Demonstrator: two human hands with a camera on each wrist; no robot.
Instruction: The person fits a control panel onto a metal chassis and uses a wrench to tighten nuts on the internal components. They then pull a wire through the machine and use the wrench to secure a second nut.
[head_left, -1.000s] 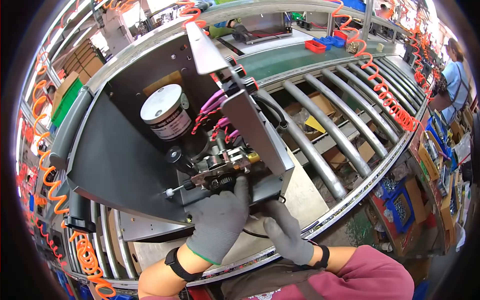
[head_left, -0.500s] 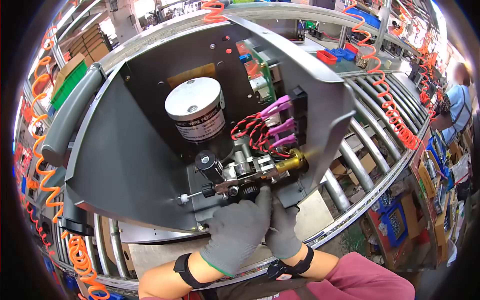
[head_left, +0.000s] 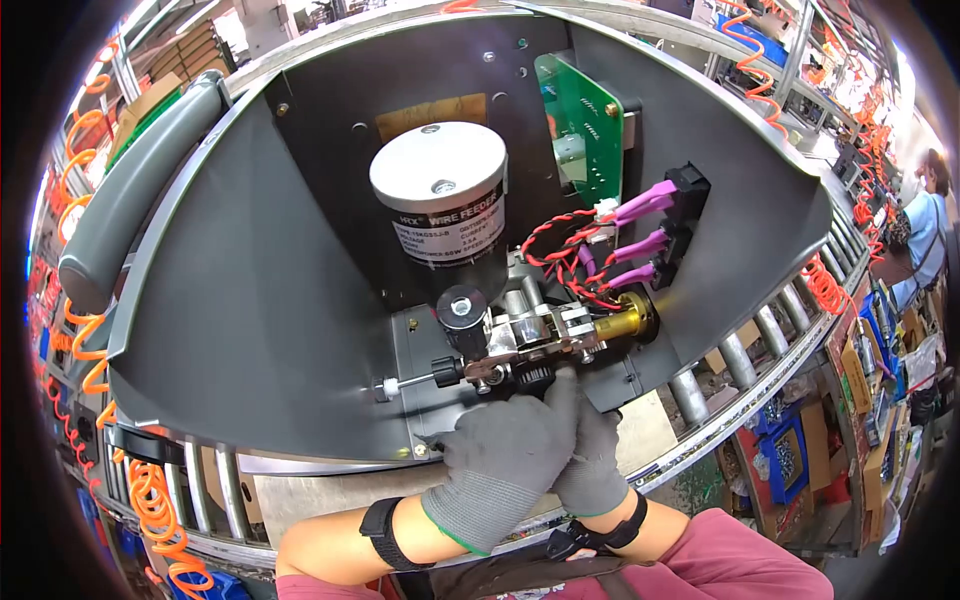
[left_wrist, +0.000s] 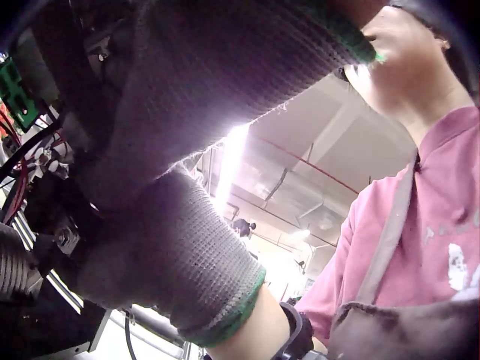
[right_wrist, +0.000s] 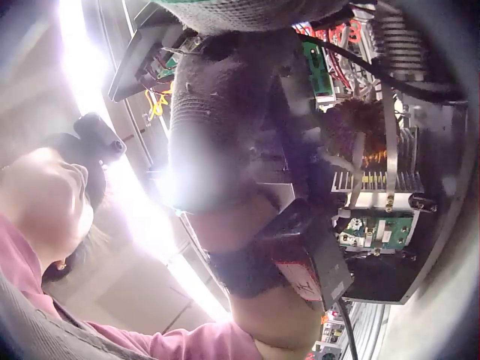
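A dark metal case (head_left: 250, 300) stands in front of me in the head view, its inside showing. Within it sit a white-capped motor (head_left: 440, 165) labelled wire feeder and a drive assembly (head_left: 530, 335) with a black ribbed wheel (head_left: 535, 376) and a brass fitting (head_left: 625, 318). My grey-gloved left hand (head_left: 510, 445) is at the case's lower front edge, a finger reaching up close to the ribbed wheel. Tight against it, partly behind it, is my gloved right hand (head_left: 592, 465). Most fingertips of both hands are hidden by the gloves and the case.
Purple connectors (head_left: 645, 203) with red-black wires and a green circuit board (head_left: 585, 130) are fixed inside the case. A grey handle (head_left: 150, 190) runs along its left side. Rollers (head_left: 735, 360) lie to the right, near blue bins (head_left: 790, 465). Orange coiled hoses (head_left: 160, 510) hang around.
The case has swung round, so its inside and circuit board face me more. My right hand has moved in beside the left, which has shifted slightly right with the drive assembly.
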